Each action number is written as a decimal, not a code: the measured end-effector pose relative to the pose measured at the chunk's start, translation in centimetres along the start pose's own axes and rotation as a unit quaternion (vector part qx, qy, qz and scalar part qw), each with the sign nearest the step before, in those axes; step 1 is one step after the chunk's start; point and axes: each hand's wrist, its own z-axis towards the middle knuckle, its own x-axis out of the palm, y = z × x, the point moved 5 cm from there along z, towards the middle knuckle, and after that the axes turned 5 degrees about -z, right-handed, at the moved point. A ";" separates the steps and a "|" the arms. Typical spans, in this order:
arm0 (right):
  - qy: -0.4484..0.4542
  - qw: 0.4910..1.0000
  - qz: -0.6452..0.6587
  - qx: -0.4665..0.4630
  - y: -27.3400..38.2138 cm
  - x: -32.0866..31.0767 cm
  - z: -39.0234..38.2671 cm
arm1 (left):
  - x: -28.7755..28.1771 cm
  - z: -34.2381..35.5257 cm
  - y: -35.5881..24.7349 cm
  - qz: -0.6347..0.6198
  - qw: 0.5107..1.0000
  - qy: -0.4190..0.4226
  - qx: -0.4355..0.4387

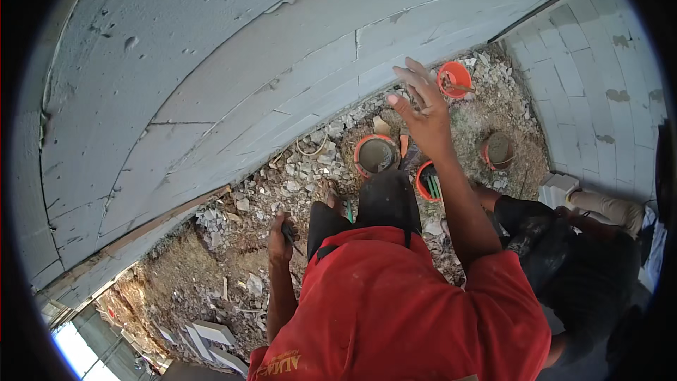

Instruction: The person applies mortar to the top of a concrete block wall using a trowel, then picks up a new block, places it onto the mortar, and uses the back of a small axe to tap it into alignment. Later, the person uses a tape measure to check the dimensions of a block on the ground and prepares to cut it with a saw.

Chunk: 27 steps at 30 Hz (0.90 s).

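Observation:
My left hand [281, 236] hangs low beside my left leg, closed on a small dark tool [288, 233], whose exact kind I cannot make out. My right hand [419, 102] is raised with its fingers apart and holds nothing, in front of the grey block wall [296, 63]. Below it on the rubble stand an orange bucket of wet grey mortar [375, 159], an orange bucket with green handles in it [429, 182] and, farther up, an orange bucket with pieces inside [455, 74].
Another bucket of mortar [499, 152] stands on the right before a second block wall [585, 85]. A co-worker in dark clothes [564, 261] is close at my right, by some stacked blocks [557, 187]. Broken stone [296, 187] covers the ground; loose boards [211, 339] lie lower left.

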 end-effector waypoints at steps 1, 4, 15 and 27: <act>-0.002 0.999 -0.003 0.036 -0.4 0.0 -2.7 | -0.2 -0.5 -1.1 0.019 0.999 0.049 -0.006; 0.154 0.922 -0.096 0.342 -15.6 4.4 -13.5 | 8.3 7.8 0.4 0.098 0.981 0.169 0.015; 0.031 0.899 0.154 0.408 -12.1 16.0 -27.4 | 20.6 8.8 11.8 0.316 0.841 0.400 -0.181; -0.084 0.735 -0.077 0.669 -54.5 25.7 -44.6 | 19.0 38.4 19.5 0.493 0.854 0.168 -0.013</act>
